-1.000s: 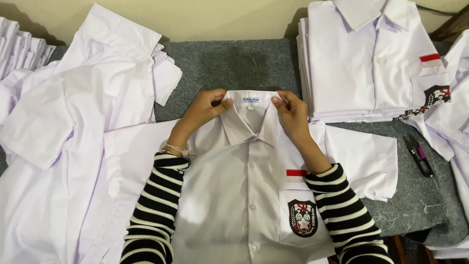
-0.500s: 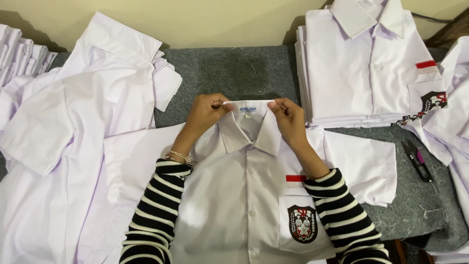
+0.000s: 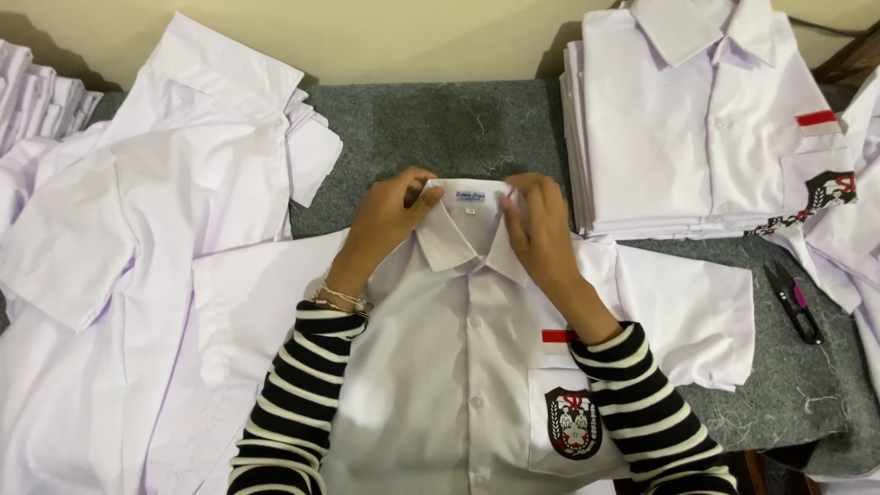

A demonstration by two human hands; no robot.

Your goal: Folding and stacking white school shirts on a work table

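White shirt (image 3: 458, 367) lies mid-frame on the grey bench (image 3: 440, 124); left hand (image 3: 390, 215) and right hand (image 3: 541, 229) each pinch its collar (image 3: 469, 229) in a closed grip

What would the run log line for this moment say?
left hand: pinching shirt collar | right hand: pinching collar | white shirt: flat, buttoned | thread snips: right

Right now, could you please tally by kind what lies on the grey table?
Shirt held at the collar: 1
Folded shirt stacks: 1
Heaps of unfolded shirts: 1
Thread snips: 1
Total: 4
Single shirts within the stack and heap cannot be counted.
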